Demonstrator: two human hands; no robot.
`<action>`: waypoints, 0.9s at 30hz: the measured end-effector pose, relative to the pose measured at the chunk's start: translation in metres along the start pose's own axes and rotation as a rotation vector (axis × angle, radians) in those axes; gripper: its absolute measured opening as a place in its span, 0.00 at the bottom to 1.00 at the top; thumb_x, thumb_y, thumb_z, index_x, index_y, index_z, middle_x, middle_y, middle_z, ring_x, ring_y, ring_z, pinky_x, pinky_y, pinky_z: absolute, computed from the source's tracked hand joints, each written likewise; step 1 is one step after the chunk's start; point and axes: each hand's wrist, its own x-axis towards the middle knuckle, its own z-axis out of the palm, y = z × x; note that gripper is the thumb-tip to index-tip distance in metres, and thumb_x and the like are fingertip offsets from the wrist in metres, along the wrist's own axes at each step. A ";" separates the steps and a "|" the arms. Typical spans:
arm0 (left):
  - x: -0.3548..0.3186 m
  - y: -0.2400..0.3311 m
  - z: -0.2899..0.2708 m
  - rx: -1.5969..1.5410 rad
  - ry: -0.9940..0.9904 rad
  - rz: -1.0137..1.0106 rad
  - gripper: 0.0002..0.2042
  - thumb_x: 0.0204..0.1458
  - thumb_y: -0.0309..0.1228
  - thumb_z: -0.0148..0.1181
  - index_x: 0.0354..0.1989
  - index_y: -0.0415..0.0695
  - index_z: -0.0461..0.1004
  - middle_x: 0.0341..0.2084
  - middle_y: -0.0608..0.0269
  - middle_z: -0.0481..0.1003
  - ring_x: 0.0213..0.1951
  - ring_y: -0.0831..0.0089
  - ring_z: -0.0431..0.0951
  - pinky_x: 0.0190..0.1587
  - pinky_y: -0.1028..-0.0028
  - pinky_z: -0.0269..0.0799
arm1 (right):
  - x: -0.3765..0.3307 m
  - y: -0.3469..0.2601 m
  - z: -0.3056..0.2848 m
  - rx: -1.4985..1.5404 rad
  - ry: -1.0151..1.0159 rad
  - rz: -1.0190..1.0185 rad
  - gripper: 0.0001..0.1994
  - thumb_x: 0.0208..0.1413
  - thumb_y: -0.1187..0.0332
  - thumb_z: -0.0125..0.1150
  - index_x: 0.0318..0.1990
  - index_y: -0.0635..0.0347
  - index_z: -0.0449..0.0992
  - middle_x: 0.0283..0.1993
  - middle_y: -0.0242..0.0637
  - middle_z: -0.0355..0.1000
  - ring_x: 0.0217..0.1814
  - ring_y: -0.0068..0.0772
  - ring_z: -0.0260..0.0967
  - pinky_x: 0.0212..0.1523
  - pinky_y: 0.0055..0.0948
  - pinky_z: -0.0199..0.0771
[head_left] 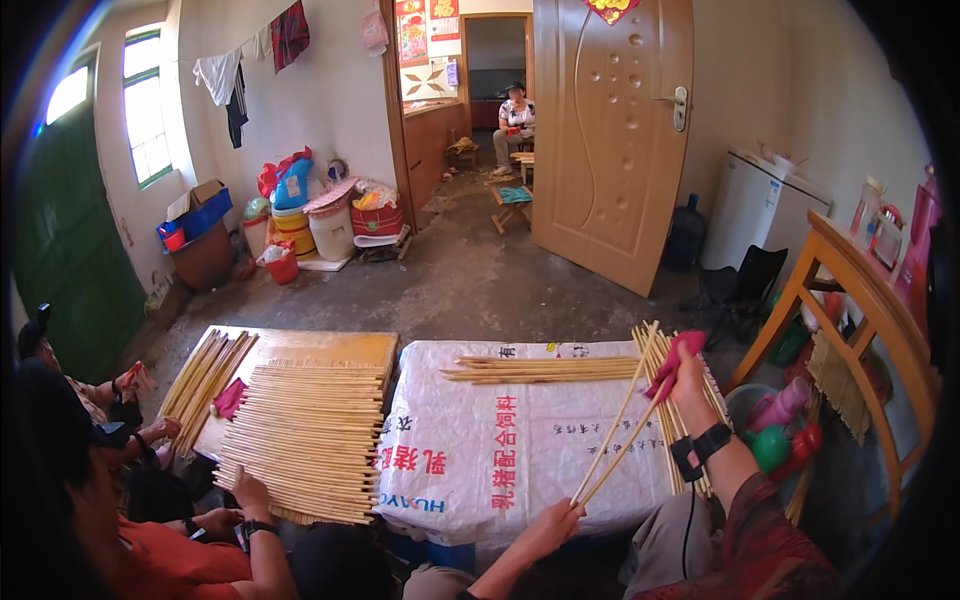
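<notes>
1. Hidden: fingers of the left hand [545,530] cover the lower ends of two thin sticks [612,420]; a bunched pink cloth [680,362] hides part of the right-hand stick. Can't tell if the cloth goes fully round it.
2. Also blocked: right hand [690,382] and wrist device [702,450] overlap the stick pile [672,445]. The co-worker in orange [185,555] is cut off by the dark rim.
3. Left grip: pinching both sticks low. Right grip: closed on the cloth, pressed against the right-hand stick.
4. Location: both sticks in the hands, above the sack-covered bench [470,430], toward its right side.
5. Direction: long axes slant from near left up to far right, meeting at the left hand and spreading apart; left-hand stick is steeper, its far end past the cloth.
6. Pile runs roughly away from the person; the stick row [540,370] lies crosswise near the far edge.
7. Room: bare sack between row and near edge; knees at the near edge. Neighbouring bench [340,348] just left, wooden chair [850,330] on the right.
</notes>
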 end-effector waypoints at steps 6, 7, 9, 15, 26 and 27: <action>-0.008 -0.027 -0.002 0.289 0.179 0.028 0.13 0.52 0.39 0.45 0.28 0.40 0.66 0.12 0.57 0.65 0.16 0.66 0.66 0.19 0.67 0.60 | 0.021 -0.071 -0.029 0.043 0.222 -0.254 0.12 0.51 0.56 0.51 0.36 0.54 0.64 0.23 0.34 0.64 0.22 0.32 0.64 0.23 0.35 0.68; -0.006 -0.019 -0.006 0.285 0.176 0.023 0.13 0.52 0.39 0.45 0.28 0.40 0.66 0.12 0.57 0.65 0.16 0.66 0.66 0.19 0.67 0.60 | 0.009 -0.080 -0.027 -0.022 0.227 -0.337 0.13 0.51 0.56 0.51 0.37 0.53 0.65 0.24 0.34 0.65 0.24 0.31 0.65 0.24 0.34 0.69; 0.003 -0.002 -0.016 0.083 0.289 -0.307 0.12 0.52 0.36 0.44 0.34 0.40 0.65 0.16 0.50 0.68 0.20 0.55 0.69 0.22 0.61 0.62 | -0.039 -0.067 -0.011 0.097 -0.018 -0.071 0.13 0.51 0.57 0.51 0.37 0.55 0.65 0.28 0.34 0.67 0.29 0.32 0.66 0.28 0.34 0.69; 0.012 0.017 0.000 0.568 0.284 -0.214 0.19 0.52 0.36 0.42 0.50 0.41 0.55 0.29 0.44 0.68 0.27 0.46 0.71 0.26 0.55 0.65 | -0.173 0.029 0.010 0.068 -0.501 0.526 0.13 0.55 0.60 0.46 0.42 0.58 0.66 0.40 0.34 0.68 0.41 0.30 0.66 0.45 0.32 0.66; 0.016 0.008 0.021 0.298 0.296 -0.019 0.19 0.50 0.31 0.44 0.50 0.40 0.54 0.35 0.42 0.66 0.33 0.48 0.70 0.31 0.54 0.65 | -0.187 0.073 0.037 0.087 -0.301 0.377 0.09 0.52 0.64 0.50 0.35 0.60 0.67 0.28 0.34 0.68 0.31 0.31 0.67 0.34 0.32 0.69; 0.015 0.007 0.020 0.257 0.355 0.053 0.15 0.51 0.35 0.44 0.44 0.39 0.59 0.30 0.47 0.69 0.26 0.58 0.73 0.25 0.62 0.68 | -0.181 0.066 0.039 0.104 -0.321 0.418 0.09 0.52 0.64 0.50 0.35 0.59 0.67 0.27 0.34 0.67 0.28 0.32 0.66 0.32 0.33 0.69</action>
